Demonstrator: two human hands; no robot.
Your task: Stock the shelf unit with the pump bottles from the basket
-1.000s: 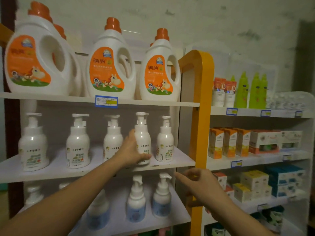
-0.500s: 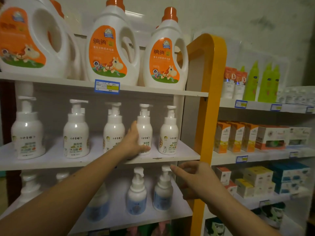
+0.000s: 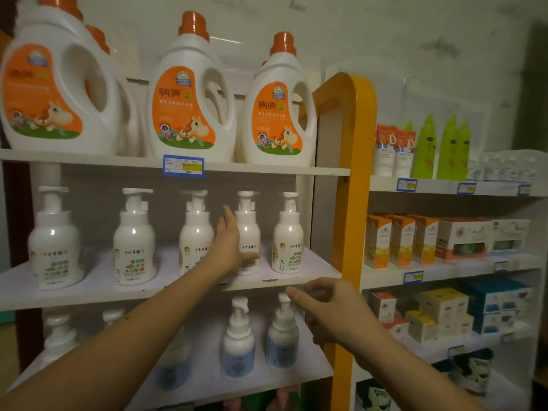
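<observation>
Several white pump bottles stand in a row on the middle shelf [image 3: 89,292] of the shelf unit. My left hand [image 3: 229,247] reaches in and grips the fourth pump bottle [image 3: 248,232], thumb across its front, fingers at its left side and behind. The bottle stands upright on the shelf, between a third bottle [image 3: 194,232] and a fifth one [image 3: 288,232]. My right hand [image 3: 329,310] hovers in front of the shelf's front edge, fingers loosely apart and holding nothing. The basket is out of view.
Large orange-capped detergent jugs [image 3: 189,93] fill the top shelf. Blue-labelled pump bottles [image 3: 238,339] stand on the lower shelf. An orange side panel [image 3: 353,203] divides this unit from a neighbouring shelf unit with small boxes [image 3: 400,241] and green bottles [image 3: 450,146].
My left hand has stayed on the fourth bottle. My right hand has risen slightly toward the middle shelf's edge. The view has shifted a little.
</observation>
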